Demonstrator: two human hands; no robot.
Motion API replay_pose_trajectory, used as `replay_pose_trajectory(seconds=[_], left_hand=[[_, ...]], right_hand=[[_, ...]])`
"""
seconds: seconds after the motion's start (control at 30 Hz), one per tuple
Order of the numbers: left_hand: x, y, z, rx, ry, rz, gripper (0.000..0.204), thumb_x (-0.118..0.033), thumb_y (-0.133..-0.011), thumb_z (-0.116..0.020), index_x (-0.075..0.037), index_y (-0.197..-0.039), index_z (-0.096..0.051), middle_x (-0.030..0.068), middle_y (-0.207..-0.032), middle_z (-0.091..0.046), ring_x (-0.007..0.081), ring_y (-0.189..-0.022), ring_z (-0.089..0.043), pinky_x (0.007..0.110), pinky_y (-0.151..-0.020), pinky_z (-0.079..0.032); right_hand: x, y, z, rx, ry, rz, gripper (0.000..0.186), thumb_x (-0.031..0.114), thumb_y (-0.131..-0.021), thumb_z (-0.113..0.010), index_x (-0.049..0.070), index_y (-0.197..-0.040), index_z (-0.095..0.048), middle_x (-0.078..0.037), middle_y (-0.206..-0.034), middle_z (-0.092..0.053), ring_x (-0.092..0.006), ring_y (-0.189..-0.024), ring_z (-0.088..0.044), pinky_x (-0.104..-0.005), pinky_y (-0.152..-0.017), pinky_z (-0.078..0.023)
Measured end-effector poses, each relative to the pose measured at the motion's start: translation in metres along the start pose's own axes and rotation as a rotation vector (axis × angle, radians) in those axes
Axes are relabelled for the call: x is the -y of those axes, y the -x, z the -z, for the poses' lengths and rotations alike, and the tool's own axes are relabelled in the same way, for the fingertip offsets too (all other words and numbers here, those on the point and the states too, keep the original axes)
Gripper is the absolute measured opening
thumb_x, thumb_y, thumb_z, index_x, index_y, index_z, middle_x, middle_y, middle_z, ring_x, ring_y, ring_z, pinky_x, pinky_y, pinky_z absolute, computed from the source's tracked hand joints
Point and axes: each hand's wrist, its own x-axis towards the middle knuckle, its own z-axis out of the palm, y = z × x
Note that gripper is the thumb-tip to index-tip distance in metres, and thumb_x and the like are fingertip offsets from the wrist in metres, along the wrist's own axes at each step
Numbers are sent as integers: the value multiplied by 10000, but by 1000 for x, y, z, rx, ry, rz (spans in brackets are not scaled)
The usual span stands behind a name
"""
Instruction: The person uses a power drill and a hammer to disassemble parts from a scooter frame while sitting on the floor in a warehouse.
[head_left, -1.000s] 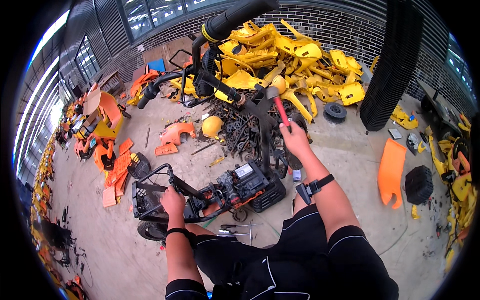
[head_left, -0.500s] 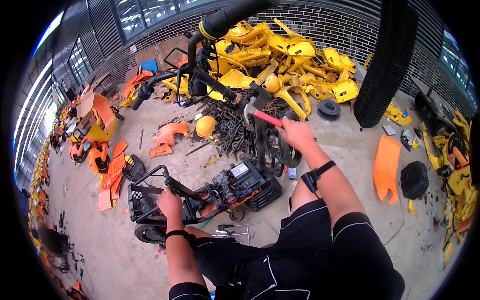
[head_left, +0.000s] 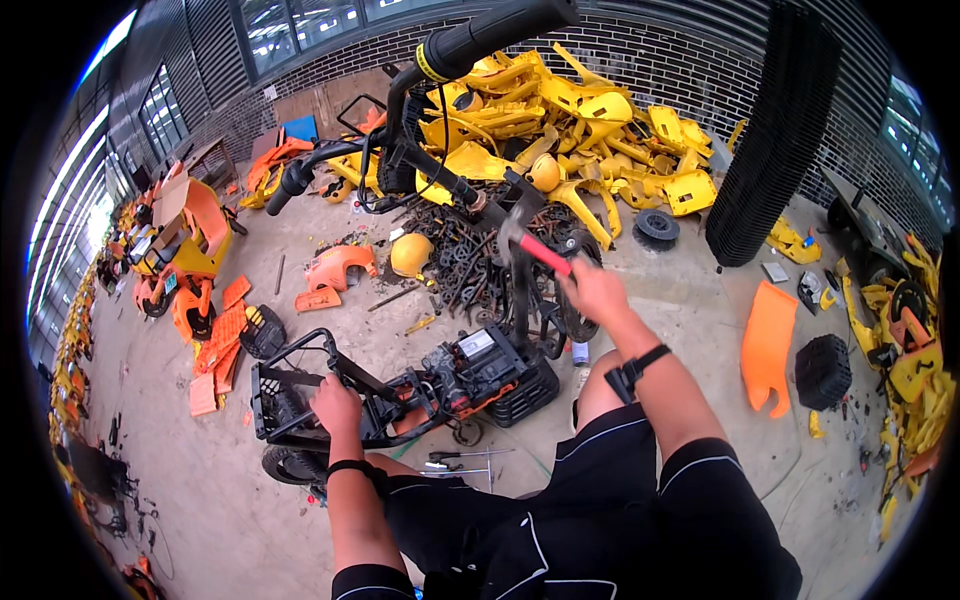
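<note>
My right hand (head_left: 595,291) is closed around the red handle of a claw hammer (head_left: 545,254). The hammer's head is level with the lower steering column of a stripped scooter frame (head_left: 350,372); whether they touch I cannot tell. The handlebar (head_left: 440,55) rises above, with black grips and hanging cables. At the rear of the frame my left hand (head_left: 336,404) is closed on a black frame bar, and a flat dark piece lies beside its fingers. Midway along the frame sits a dark battery-like block (head_left: 478,345) with a pale label.
Behind the scooter lie a heap of dark metal parts (head_left: 470,262) and a large pile of yellow panels (head_left: 570,110). An orange panel (head_left: 768,345) and a black crate (head_left: 823,372) are on the right. Tools (head_left: 465,463) lie near my legs; black stacked pieces (head_left: 770,140) stand behind.
The hammer and my right hand have dropped slightly, with the hammer's head now lower beside the steering column. My left hand keeps its grip on the frame.
</note>
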Motion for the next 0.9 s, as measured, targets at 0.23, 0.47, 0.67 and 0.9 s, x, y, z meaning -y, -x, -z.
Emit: replay_pose_trajectory(seconds=[0.23,0.47,0.67,0.9], left_hand=[[-6,0,-1,15,23,-15,230,-199,-763,-658,-72,-935,-573,111,-888,-663,331,-872,-654,484,-758,-482],[-8,0,3,55,8,9,298,-240,-771,-720,-82,-981,-578,113,-922,-669,323,-924,-653,483,-787,-485],[0,-8,9,136,112,72,214,-184,-780,-679,-45,-936,-631,179,-862,-692,377,-823,-685,502,-762,-519],[-1,-3,6,142,48,64,278,-178,-789,-592,-30,-1023,-629,177,-1027,-693,371,-986,-659,491,-882,-488]], right_hand=[[26,124,-67,318,-265,-167,436,449,-969,-572,14,-945,-562,-221,-784,-676,-374,-595,-650,-477,-574,-525],[46,153,-108,1171,-1245,-1119,265,322,-951,-619,88,-840,-562,14,-613,-510,-108,-474,-492,-290,-407,-386],[45,189,-173,995,-1253,-1193,150,123,-924,-593,95,-785,-541,1,-592,-510,-127,-480,-500,-305,-425,-412],[47,185,-176,1079,-1189,-1062,194,205,-907,-599,109,-749,-542,0,-598,-522,-146,-480,-506,-324,-437,-411]])
